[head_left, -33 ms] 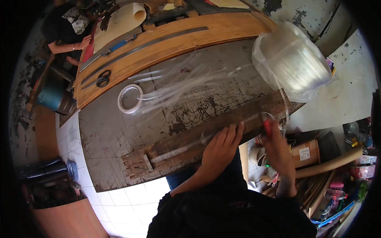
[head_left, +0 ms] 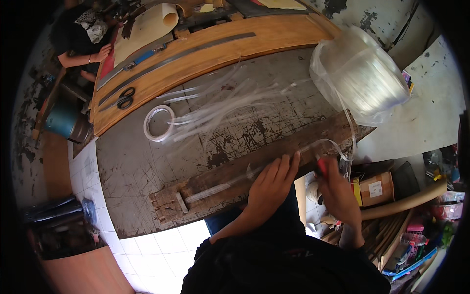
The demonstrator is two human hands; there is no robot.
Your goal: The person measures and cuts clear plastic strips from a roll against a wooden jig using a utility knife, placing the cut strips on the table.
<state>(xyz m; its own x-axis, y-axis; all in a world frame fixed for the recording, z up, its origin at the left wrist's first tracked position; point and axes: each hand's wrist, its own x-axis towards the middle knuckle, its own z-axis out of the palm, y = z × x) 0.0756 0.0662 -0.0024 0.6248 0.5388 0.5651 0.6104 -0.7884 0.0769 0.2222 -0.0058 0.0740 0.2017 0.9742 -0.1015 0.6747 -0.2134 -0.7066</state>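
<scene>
My left hand (head_left: 270, 183) lies with outstretched fingers across a long dark wooden board (head_left: 225, 169), pressing on a clear plastic strip (head_left: 208, 192) that runs along it. Right of those fingertips, at the board's near edge, my right hand (head_left: 339, 192) is closed round a red-handled tool (head_left: 321, 165). Its working end is too small and blurred to make out. Beyond the tool the strip curves in a loop toward a large roll of clear plastic strip (head_left: 364, 78) in a plastic bag. A small upright block (head_left: 182, 202) stands at the board's left end.
Several clear strips (head_left: 220, 110) lie loose on the scratched grey table (head_left: 127, 176), beside a roll of tape (head_left: 159, 123). Black scissors (head_left: 126, 98) and a long metal ruler (head_left: 186, 58) rest on a wooden panel (head_left: 210, 59). Another person (head_left: 81, 39) works at the far left.
My right hand has moved a little down and left with the red-handled tool, and the loop of strip shows more clearly. My left hand stays in place.
</scene>
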